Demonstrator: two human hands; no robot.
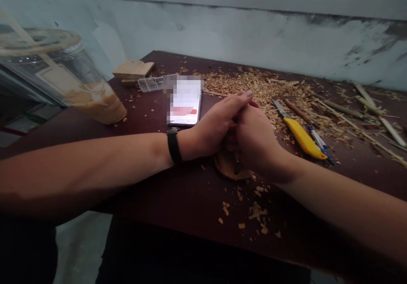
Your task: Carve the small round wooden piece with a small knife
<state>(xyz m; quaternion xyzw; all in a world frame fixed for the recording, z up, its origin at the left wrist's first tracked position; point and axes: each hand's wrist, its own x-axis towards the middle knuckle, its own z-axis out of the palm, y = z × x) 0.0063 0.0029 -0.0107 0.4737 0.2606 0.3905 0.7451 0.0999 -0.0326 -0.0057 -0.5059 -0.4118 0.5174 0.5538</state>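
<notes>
My left hand (pixel 218 125), with a black band at its wrist, is pressed against my right hand (pixel 259 140) over the table. Its thumb side lies along the top of the right hand, and its other fingers are mostly hidden. The right hand is closed in a fist. A thin dark tool shaft (pixel 237 164) shows below the right hand; its handle is hidden. Beneath both hands lies a round-edged piece of wood (pixel 230 174), its upper part covered by them.
Wood shavings (pixel 254 82) lie heaped behind the hands and scattered in front. To the right are a yellow-handled cutter (pixel 305 140), a pen (pixel 318 140) and wooden sticks (pixel 343 108). On the left stand a phone (pixel 184 101), clear box (pixel 152 83), wood blocks (pixel 135 70) and drink cup (pixel 92 93).
</notes>
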